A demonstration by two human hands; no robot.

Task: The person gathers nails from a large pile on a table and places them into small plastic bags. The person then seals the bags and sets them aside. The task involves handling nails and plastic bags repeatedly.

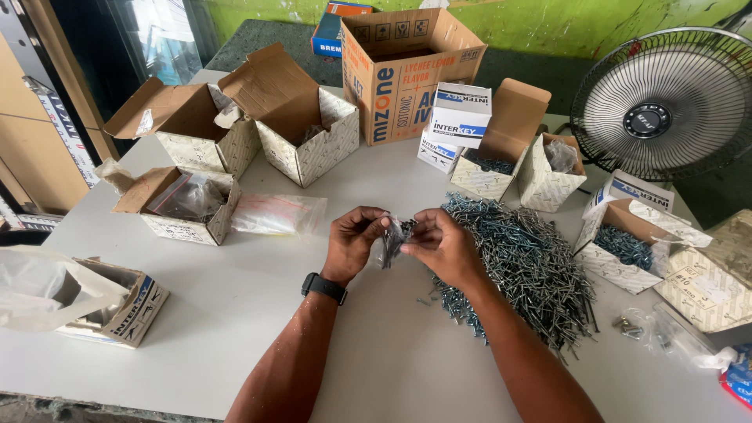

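Both the left hand (354, 237) and right hand (442, 244) pinch a small clear bag (392, 239) of screws, which could spill onto the white table (258, 305) if a fingertip slips

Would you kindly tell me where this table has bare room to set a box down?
The bare patch lies near the table's front edge, left of the left hand and below the flat plastic bag. The right side is crowded: the screw pile and open boxes.
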